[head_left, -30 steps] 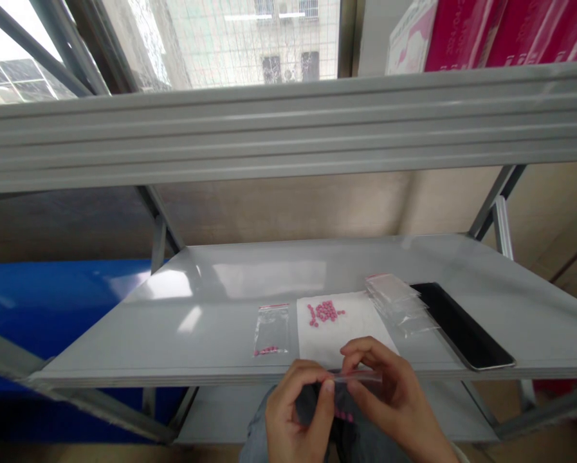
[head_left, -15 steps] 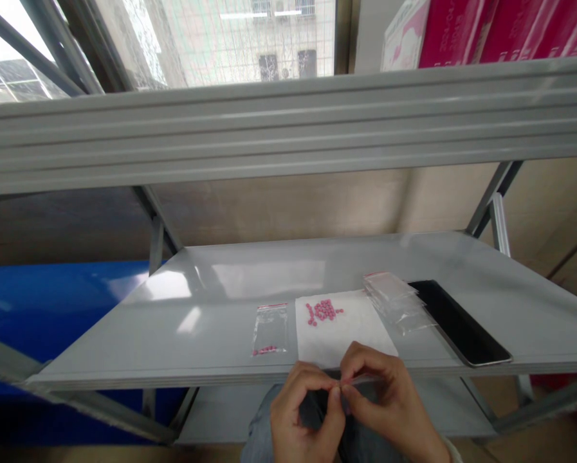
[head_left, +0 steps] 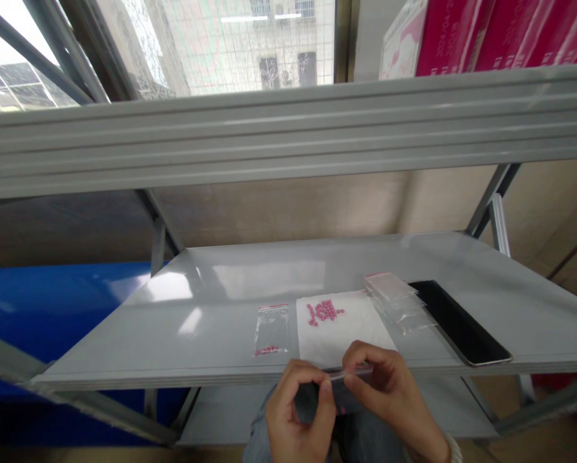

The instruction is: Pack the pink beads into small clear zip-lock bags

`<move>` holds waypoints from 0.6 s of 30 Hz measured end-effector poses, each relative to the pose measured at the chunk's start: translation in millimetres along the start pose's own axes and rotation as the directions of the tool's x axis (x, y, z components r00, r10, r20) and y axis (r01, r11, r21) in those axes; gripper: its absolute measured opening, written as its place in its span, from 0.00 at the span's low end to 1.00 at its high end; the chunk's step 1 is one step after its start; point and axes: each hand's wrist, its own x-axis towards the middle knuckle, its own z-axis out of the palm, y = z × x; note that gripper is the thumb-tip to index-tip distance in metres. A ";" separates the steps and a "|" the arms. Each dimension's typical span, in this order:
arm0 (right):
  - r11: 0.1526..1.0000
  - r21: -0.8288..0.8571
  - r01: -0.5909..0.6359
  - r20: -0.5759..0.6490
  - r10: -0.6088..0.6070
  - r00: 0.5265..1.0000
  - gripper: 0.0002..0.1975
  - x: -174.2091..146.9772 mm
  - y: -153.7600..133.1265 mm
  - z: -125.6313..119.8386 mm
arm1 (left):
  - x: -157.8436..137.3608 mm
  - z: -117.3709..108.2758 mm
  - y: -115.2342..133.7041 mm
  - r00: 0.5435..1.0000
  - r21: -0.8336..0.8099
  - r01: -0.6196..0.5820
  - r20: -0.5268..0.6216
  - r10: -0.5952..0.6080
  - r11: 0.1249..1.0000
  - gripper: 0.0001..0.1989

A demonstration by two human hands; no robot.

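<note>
Just off the shelf's front edge, a small clear zip bag (head_left: pixel 337 382) is stretched between my two hands, with a bit of pink low inside it. My left hand (head_left: pixel 300 408) pinches its top edge on the left. Thumb and forefinger of my right hand (head_left: pixel 389 389) pinch the same edge further right. Beyond them, a pile of small pink tablets (head_left: pixel 325 311) lies on a white paper sheet (head_left: pixel 360 328). To the left, another clear zip bag (head_left: pixel 271 328) lies flat with several pink tablets along its bottom.
A stack of clear zip bags (head_left: pixel 394 296) overlaps the paper's right side. Beside it lies a black tablet-like device (head_left: pixel 462 325). The grey shelf board (head_left: pixel 220 283) has an upper shelf beam (head_left: pixel 288 138) above it, with pink boxes (head_left: pixel 491 35) on top.
My hands have moved slightly apart along the bag's top edge, so more of the bag shows between them. The things on the shelf have stayed put.
</note>
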 end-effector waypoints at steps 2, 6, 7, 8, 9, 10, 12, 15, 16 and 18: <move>1.000 0.005 0.022 -0.004 -0.022 1.000 0.08 0.3 0.1 -0.2 | 0.4 0.0 0.1 1.000 -0.006 0.007 -0.008 -0.007 1.000 0.12; 0.999 0.033 -0.005 -0.010 0.005 1.000 0.08 0.9 -1.6 -0.7 | 0.5 -0.5 -0.8 0.999 -0.026 0.011 -0.042 -0.012 1.000 0.12; 0.999 0.045 -0.013 -0.010 0.013 1.000 0.08 1.1 -1.8 -1.1 | 0.4 -0.8 -1.2 0.998 -0.027 0.013 -0.054 -0.015 1.000 0.12; 0.998 0.059 -0.013 -0.010 0.013 1.000 0.09 1.3 -2.0 -1.5 | 0.2 -1.3 -1.6 0.998 -0.028 0.015 -0.062 -0.017 0.999 0.11; 0.997 0.076 -0.007 -0.012 0.008 1.000 0.09 1.4 -2.1 -2.0 | 0.0 -1.7 -2.0 0.998 -0.030 0.014 -0.065 -0.016 0.999 0.11; 0.996 0.093 0.002 -0.014 -0.001 1.000 0.09 1.4 -2.2 -2.5 | -0.2 -2.2 -2.3 0.998 -0.034 0.011 -0.063 -0.013 0.999 0.10; 0.992 0.125 0.003 -0.015 -0.002 1.000 0.08 1.3 -2.6 -3.1 | -0.3 -3.3 -2.4 0.998 -0.050 0.003 -0.058 -0.006 0.999 0.09; 0.987 0.158 -0.028 0.005 0.028 1.000 0.07 1.1 -4.0 -2.3 | 0.2 -5.0 -0.9 0.995 -0.067 0.016 -0.094 -0.023 0.998 0.09; 0.985 0.168 -0.026 0.005 0.025 1.000 0.07 1.1 -4.7 -1.3 | 0.4 -5.5 0.1 0.994 -0.067 0.025 -0.108 -0.032 0.997 0.09; 0.978 0.207 0.012 -0.022 -0.008 1.000 0.09 1.4 -6.3 1.4 | 0.9 -6.7 3.1 0.990 -0.070 0.036 -0.136 -0.045 0.997 0.09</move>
